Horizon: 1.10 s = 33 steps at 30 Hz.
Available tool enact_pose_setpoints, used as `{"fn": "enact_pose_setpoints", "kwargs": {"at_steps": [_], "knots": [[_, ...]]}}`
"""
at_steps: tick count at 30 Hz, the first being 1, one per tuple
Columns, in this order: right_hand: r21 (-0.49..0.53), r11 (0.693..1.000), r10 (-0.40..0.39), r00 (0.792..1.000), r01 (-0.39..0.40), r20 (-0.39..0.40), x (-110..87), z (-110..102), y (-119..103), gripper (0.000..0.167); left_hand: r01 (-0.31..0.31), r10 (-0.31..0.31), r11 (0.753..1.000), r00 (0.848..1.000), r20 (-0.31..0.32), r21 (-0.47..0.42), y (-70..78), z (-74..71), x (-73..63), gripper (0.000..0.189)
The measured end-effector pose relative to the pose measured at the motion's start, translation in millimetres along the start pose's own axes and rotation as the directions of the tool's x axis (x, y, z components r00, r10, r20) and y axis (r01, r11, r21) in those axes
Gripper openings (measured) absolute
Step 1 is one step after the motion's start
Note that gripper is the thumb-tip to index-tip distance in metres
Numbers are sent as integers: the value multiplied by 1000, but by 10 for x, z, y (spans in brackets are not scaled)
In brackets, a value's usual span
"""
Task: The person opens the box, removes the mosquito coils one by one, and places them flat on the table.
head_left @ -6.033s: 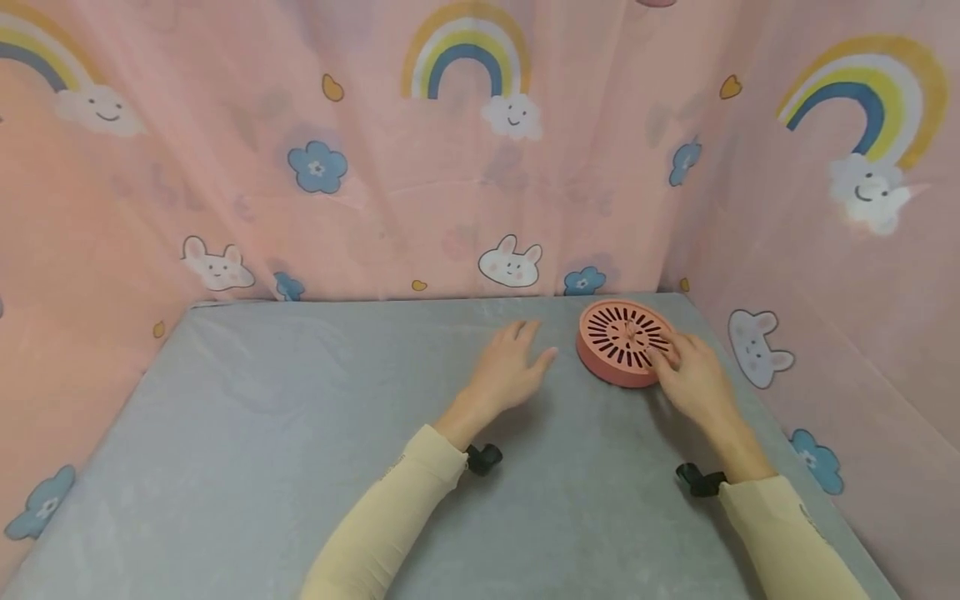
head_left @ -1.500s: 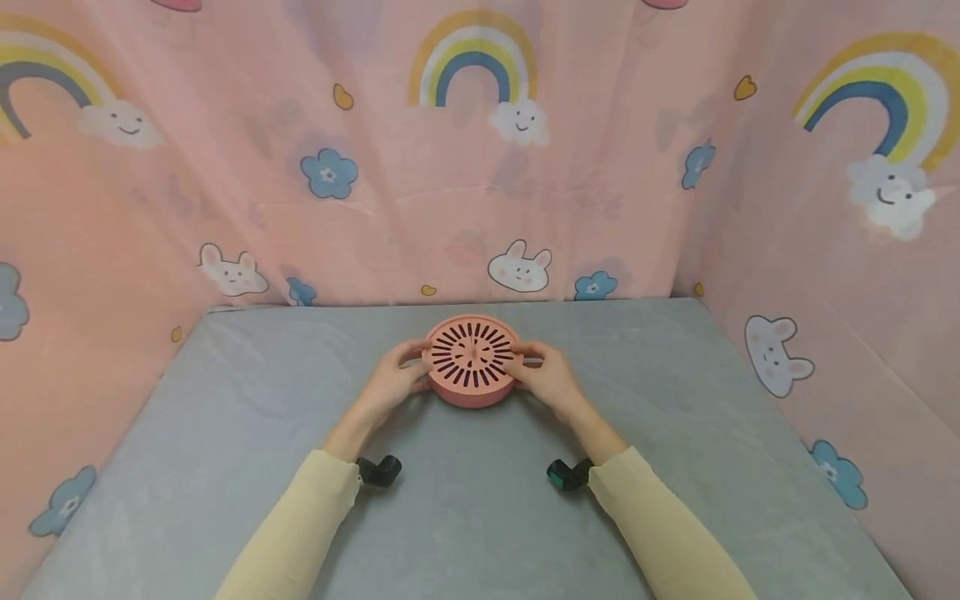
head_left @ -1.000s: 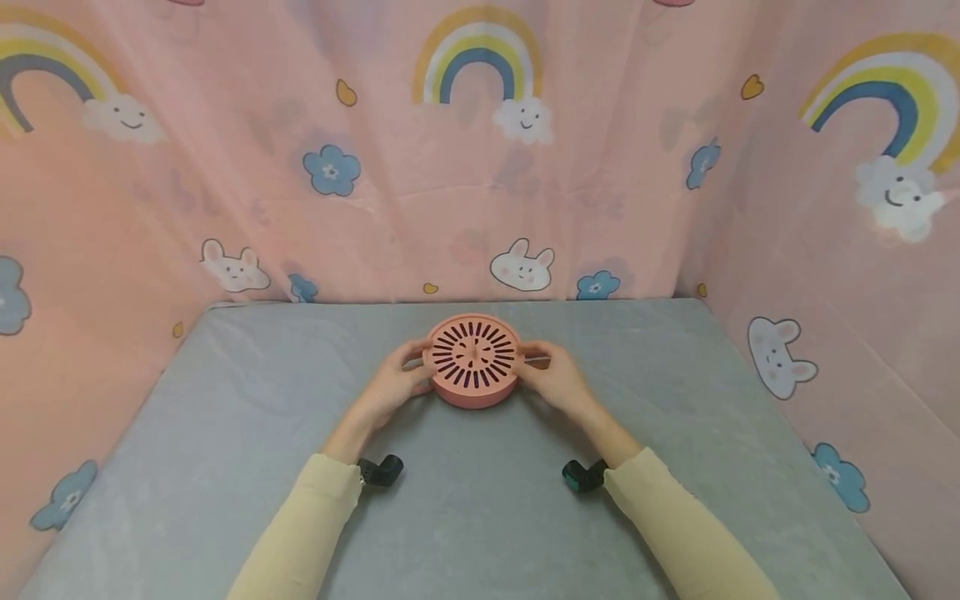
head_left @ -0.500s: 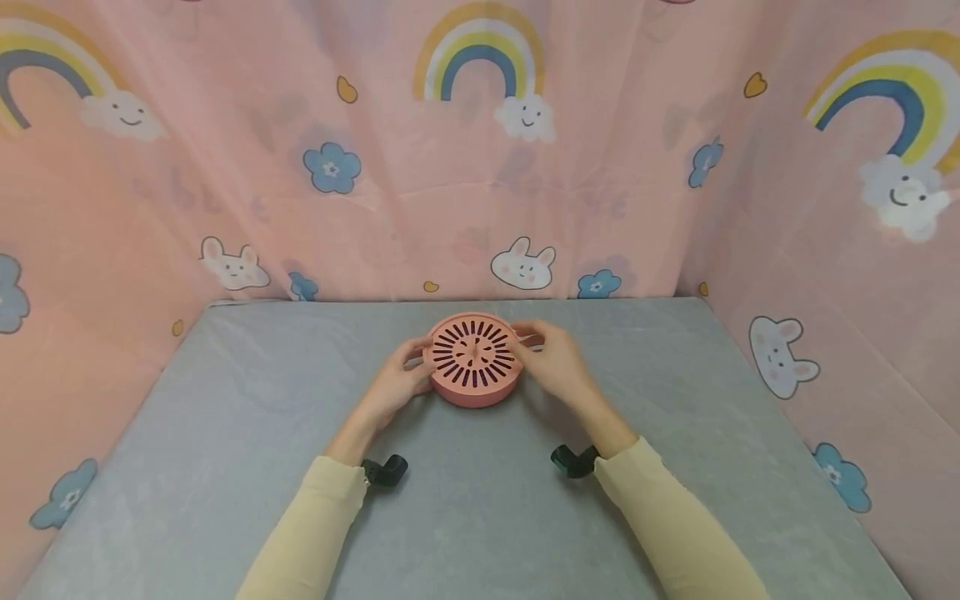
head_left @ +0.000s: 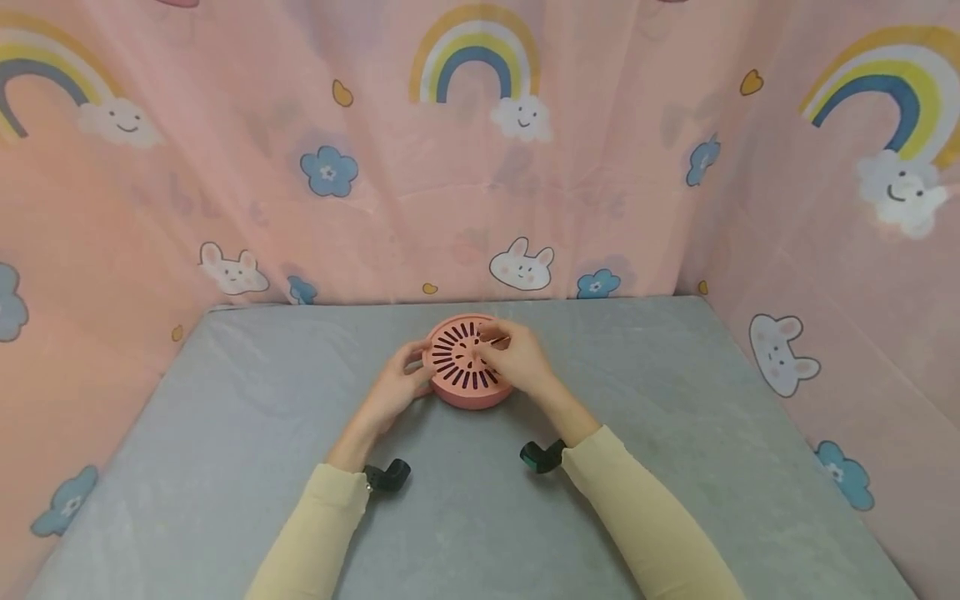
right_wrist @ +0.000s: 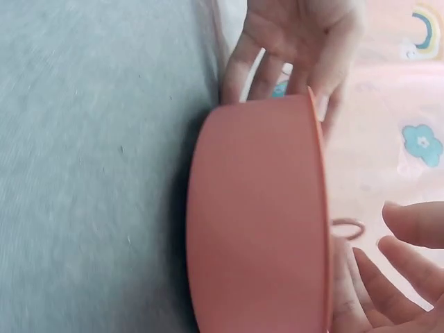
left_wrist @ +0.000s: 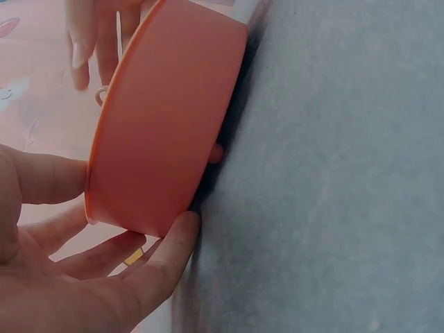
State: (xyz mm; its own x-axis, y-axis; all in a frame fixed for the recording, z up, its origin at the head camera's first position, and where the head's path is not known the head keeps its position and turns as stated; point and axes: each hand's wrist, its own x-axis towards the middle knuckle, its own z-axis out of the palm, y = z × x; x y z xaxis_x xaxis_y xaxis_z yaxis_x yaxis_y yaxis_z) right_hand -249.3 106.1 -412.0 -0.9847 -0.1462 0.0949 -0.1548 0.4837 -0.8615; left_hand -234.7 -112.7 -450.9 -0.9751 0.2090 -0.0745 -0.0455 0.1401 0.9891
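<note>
A round pink mosquito coil box (head_left: pixel 471 398) stands on the grey table near its back edge. Its lid (head_left: pixel 452 367) has radiating slots, and a small wire loop (right_wrist: pixel 349 229) rises from the middle. My left hand (head_left: pixel 393 385) holds the box's left side; in the left wrist view the thumb (left_wrist: pixel 52 177) is at the lid's rim and a fingertip (left_wrist: pixel 184 227) presses low on the wall. Above the right part of the lid hovers my right hand (head_left: pixel 522 360), thumb and fingers apart near the loop. It hides part of the slots.
The grey table top (head_left: pixel 465 517) spreads around the box. A pink patterned curtain (head_left: pixel 405 225) hangs behind the table and along both sides. Black wrist cameras (head_left: pixel 390 475) sit under the beige sleeves (head_left: pixel 311 533).
Earlier the box was at the back right; it now stands at the middle. My right hand has left its right rim and moved left over the lid, while the left hand stays on the side.
</note>
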Motion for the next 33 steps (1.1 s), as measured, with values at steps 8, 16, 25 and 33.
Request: {"fn": "enact_pose_setpoints", "kwargs": {"at_steps": [8,16,25,33], "knots": [[223,964,129,989,-141,67,99,92,-13,38,-4,4,1000,1000,3,-10,20,18,8,50],[292,932,189,976,-213,109,169,122,-22,38,5,-4,1000,1000,-18,19,25,11,0,51],[263,948,152,982,-176,108,170,97,-42,38,14,-13,1000,999,-29,21,16,12,16,54],[218,966,122,988,-140,96,151,-67,-60,39,10,-8,999,999,-35,34,11,1,-5,51]]}}
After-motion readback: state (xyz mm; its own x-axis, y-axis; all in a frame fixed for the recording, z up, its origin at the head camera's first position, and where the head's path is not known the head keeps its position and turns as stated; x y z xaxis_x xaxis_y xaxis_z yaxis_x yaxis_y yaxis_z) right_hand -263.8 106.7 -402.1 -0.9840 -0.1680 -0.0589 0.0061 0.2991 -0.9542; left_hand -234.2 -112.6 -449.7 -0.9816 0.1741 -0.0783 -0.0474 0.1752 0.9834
